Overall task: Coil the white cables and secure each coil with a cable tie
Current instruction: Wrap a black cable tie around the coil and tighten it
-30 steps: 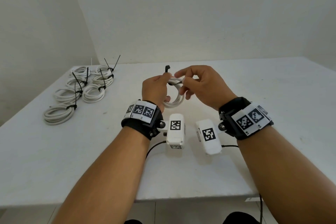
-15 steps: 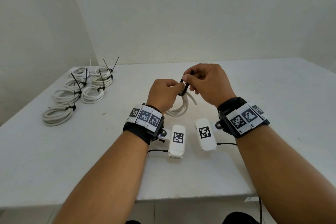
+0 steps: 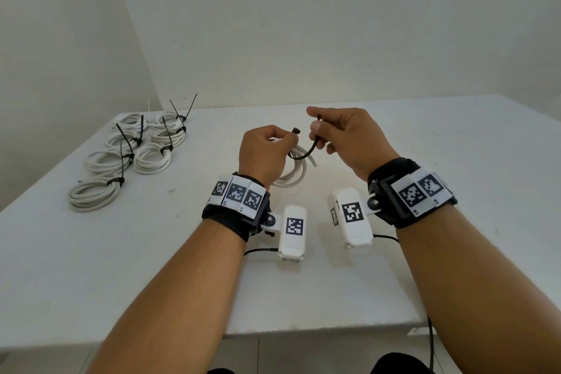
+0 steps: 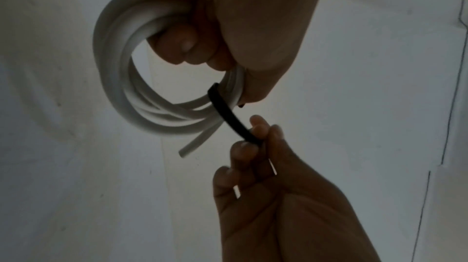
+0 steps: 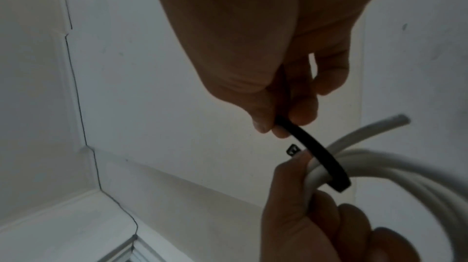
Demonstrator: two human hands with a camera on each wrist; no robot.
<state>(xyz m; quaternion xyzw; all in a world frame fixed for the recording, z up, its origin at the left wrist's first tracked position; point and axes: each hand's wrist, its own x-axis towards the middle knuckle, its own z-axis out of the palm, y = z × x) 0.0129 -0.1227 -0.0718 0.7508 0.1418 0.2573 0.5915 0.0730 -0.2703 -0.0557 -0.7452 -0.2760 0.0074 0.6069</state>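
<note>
Left hand: where the head view shows only its back at frame centre, the left hand (image 3: pixel 264 152) is seen from the left wrist view with fingers curled round the white cable coil (image 4: pixel 121 90).
Right hand: the right hand (image 3: pixel 349 136) pinches the black cable tie (image 5: pixel 316 152) between thumb and fingertips.
Tie: looped under the coil; its head (image 3: pixel 295 130) sticks up beside the left thumb.
Coil end: the right wrist view shows the cut end at right.
Upper left, head view: tied coils (image 3: pixel 151 158) lie on the white table (image 3: pixel 91 252).
</note>
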